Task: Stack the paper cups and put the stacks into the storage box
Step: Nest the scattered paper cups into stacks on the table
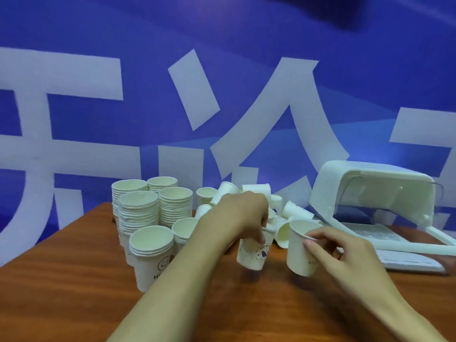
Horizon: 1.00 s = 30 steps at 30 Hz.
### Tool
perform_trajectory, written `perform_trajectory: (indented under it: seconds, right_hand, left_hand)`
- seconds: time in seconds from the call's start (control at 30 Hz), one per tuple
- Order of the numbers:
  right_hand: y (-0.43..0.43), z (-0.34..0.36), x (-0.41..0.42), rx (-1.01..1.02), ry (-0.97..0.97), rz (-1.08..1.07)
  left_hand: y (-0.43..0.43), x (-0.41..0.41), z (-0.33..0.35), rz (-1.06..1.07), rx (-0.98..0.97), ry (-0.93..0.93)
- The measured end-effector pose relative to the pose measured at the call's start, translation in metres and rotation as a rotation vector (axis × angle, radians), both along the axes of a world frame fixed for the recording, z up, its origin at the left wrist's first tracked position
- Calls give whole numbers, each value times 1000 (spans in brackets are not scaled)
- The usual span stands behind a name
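My left hand (243, 218) pinches the rim of a white paper cup with a round printed logo (254, 254), held just above the table. To its right, my right hand (338, 248) grips a plain white paper cup (299, 250) by its rim and side, tilted slightly. Several tall stacks of cups (148, 211) stand at the left, with a short stack (150, 255) in front. A heap of loose cups (249, 193) lies behind my hands. The white storage box (365, 191) lies tipped on its side at the right.
The wooden table (74, 280) runs under everything, its left edge slanting away. The box's white lid (394, 255) lies flat at the right, beside my right hand. A blue wall banner with large white characters fills the background.
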State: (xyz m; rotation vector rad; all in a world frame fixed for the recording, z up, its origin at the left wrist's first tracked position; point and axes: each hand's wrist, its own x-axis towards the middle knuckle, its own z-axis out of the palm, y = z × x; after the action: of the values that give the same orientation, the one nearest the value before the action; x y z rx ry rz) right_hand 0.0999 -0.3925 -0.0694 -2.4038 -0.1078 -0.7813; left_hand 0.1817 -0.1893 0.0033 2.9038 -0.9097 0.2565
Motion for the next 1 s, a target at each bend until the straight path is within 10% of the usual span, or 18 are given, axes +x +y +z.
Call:
perform_trajectory:
  seconds: [0.33, 1.0]
  right_hand:
    - [118, 117, 53, 2, -65, 218]
    - [160, 123, 71, -185, 124, 431]
  left_hand:
    - [112, -29, 71, 259, -119, -445]
    - [156, -58, 61, 364, 89, -289]
